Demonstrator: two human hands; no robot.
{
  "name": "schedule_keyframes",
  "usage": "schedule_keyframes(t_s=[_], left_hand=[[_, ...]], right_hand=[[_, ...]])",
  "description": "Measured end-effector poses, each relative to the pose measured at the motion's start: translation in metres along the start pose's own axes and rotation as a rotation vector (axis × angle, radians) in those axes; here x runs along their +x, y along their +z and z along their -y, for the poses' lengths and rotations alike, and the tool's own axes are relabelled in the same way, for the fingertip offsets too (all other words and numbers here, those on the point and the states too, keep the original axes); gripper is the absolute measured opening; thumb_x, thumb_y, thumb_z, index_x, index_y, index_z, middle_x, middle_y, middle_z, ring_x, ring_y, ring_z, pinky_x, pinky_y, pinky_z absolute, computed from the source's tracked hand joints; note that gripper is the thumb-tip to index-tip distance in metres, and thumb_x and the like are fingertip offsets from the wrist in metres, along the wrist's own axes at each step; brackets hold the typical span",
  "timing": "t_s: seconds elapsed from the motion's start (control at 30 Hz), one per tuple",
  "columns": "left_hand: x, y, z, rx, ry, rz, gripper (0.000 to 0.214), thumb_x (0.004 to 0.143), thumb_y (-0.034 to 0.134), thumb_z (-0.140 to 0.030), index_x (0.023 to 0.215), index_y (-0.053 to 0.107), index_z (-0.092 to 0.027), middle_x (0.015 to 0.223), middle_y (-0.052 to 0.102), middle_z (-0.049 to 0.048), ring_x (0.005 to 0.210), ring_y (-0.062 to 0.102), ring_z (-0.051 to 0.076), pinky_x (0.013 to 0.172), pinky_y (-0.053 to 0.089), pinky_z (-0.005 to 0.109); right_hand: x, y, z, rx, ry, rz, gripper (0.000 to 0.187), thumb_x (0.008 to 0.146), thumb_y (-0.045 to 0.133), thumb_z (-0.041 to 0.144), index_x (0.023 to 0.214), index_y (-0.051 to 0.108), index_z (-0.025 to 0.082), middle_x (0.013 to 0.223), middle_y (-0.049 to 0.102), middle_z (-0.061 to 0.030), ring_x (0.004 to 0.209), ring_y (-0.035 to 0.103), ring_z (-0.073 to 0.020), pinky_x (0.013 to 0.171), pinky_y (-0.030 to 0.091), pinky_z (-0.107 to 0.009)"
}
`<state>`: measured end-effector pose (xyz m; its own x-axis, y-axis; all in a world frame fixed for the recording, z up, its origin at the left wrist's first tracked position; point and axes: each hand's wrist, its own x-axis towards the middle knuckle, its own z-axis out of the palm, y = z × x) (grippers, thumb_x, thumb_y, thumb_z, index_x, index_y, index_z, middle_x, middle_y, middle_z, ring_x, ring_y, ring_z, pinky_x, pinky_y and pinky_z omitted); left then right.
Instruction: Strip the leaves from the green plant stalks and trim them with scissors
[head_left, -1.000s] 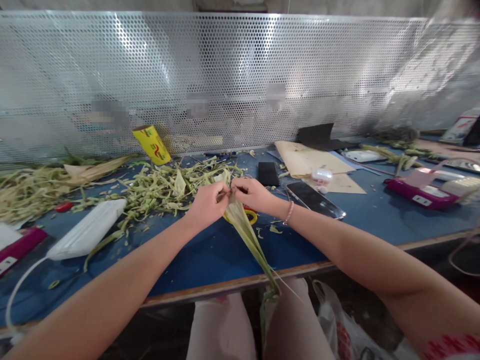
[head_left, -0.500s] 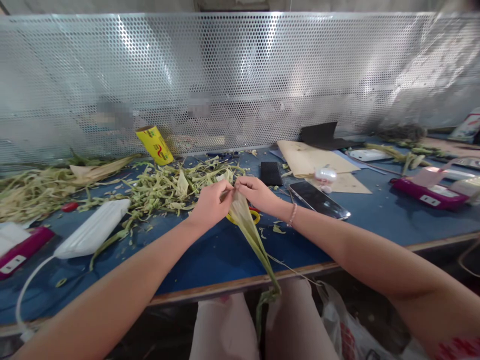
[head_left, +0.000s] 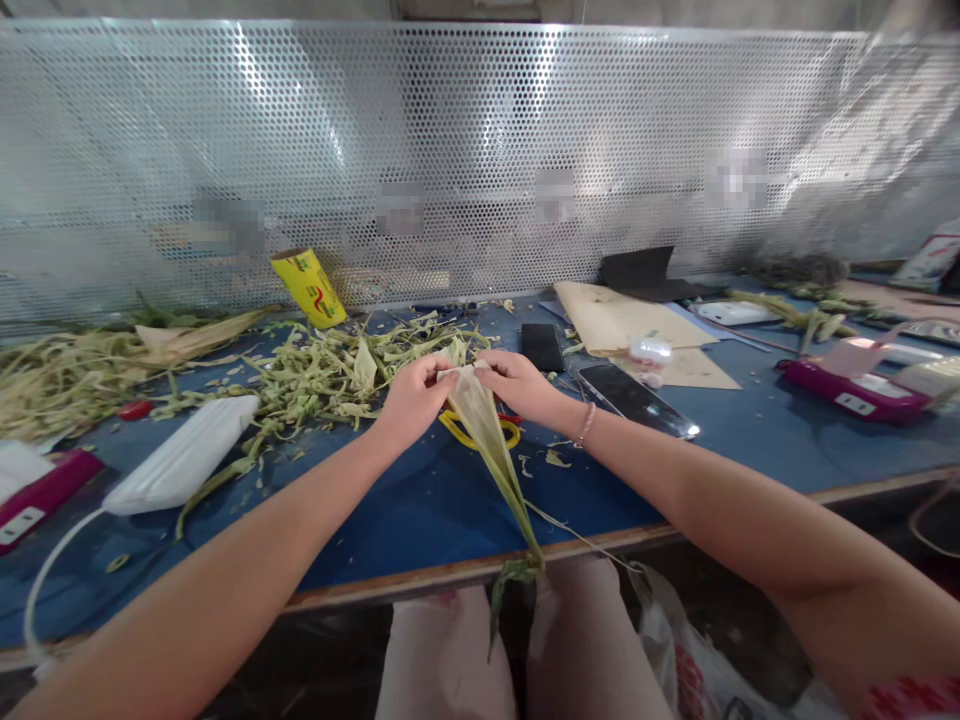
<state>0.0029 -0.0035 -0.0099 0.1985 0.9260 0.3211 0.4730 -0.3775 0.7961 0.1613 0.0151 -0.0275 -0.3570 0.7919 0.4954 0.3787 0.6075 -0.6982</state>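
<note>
My left hand (head_left: 414,398) and my right hand (head_left: 523,388) both pinch the upper, wider end of a pale green corn husk (head_left: 484,425), one at each side. The husk is spread flat between the fingers. It narrows toward me, and its twisted green tail hangs over the table's front edge. Beneath it lie scissors with yellow and red handles (head_left: 461,430), partly covered by the husk. Just beyond my left hand is a heap of cut husk strips (head_left: 315,385).
A yellow tube (head_left: 309,288) stands tilted at the back, before a perforated metal screen (head_left: 480,130). Right of my hands lie a phone (head_left: 634,400), a black case (head_left: 541,347) and brown paper (head_left: 600,315). A white power strip (head_left: 184,455) with a cord is at left.
My hands have moved apart, widening the husk's top between them. The husk has swung slightly left, and its hanging tail has shifted left too.
</note>
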Motion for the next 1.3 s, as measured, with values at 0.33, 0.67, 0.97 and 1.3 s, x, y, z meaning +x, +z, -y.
schedule_keyframes(t_s=[0.33,0.67,0.97,1.3], left_hand=[[-0.003,0.002,-0.001,0.108,0.101,0.031,0.015,0.072,0.05,-0.027,0.068,0.056,-0.015,0.055,0.049,-0.0027,0.05,0.042,0.009,0.049,0.033,0.022],[-0.006,0.001,-0.005,0.192,0.13,0.043,0.013,0.073,0.048,-0.025,0.065,0.053,-0.016,0.05,0.041,-0.0046,0.047,0.036,0.008,0.047,0.028,0.022],[-0.008,0.001,-0.002,0.379,0.31,-0.021,0.013,0.075,0.046,-0.022,0.064,0.05,-0.017,0.048,0.039,-0.005,0.045,0.035,0.008,0.049,0.03,0.022],[-0.008,0.002,0.0,0.535,0.438,-0.022,0.013,0.08,0.042,-0.019,0.068,0.046,-0.019,0.059,0.047,-0.0007,0.055,0.043,0.011,0.057,0.035,0.024]], right_hand=[[-0.004,-0.002,0.003,-0.131,-0.086,0.057,0.016,0.079,0.039,0.023,0.066,0.046,0.017,0.055,0.039,0.0043,0.054,0.036,-0.0087,0.054,0.026,-0.021],[-0.005,-0.006,0.002,-0.209,-0.243,0.108,0.014,0.076,0.037,0.017,0.063,0.039,0.018,0.056,0.037,0.0037,0.054,0.037,-0.0084,0.056,0.028,-0.021],[-0.002,-0.003,0.004,-0.132,-0.103,0.093,0.013,0.072,0.037,0.019,0.059,0.039,0.018,0.052,0.034,0.0049,0.051,0.033,-0.0079,0.052,0.025,-0.022],[-0.001,0.004,0.008,0.074,0.082,0.066,0.013,0.067,0.037,0.016,0.055,0.038,0.017,0.047,0.034,0.0057,0.047,0.033,-0.0073,0.049,0.025,-0.022]])
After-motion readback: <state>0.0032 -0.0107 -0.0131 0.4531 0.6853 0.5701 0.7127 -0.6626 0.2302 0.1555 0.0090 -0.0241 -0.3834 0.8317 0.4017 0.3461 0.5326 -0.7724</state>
